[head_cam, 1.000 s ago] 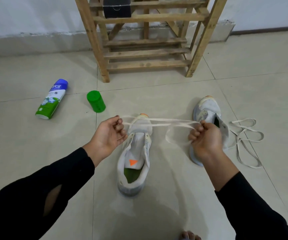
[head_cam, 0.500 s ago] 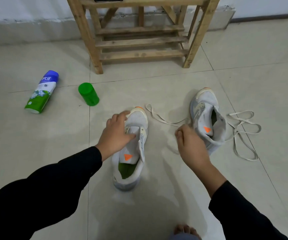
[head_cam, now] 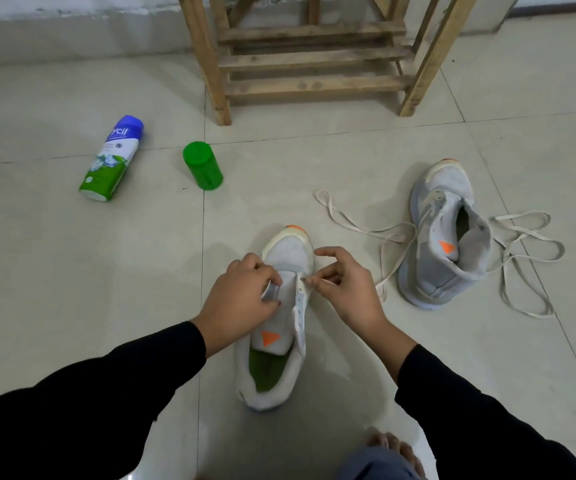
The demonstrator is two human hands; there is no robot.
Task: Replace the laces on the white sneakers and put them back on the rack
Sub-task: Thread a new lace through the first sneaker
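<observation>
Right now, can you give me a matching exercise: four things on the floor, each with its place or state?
Things: 1 can; 2 cap; 3 near sneaker; 4 far sneaker.
States: a. a lace lies either side; b. lying flat, far left; c. gripped by the left hand; d. all green.
Pairs: 1-b, 2-d, 3-c, 4-a.

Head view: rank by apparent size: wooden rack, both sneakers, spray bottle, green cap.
1. wooden rack, though cropped at the top.
2. near sneaker and far sneaker: look alike, and nearness skews it, so unranked.
3. spray bottle.
4. green cap.
</observation>
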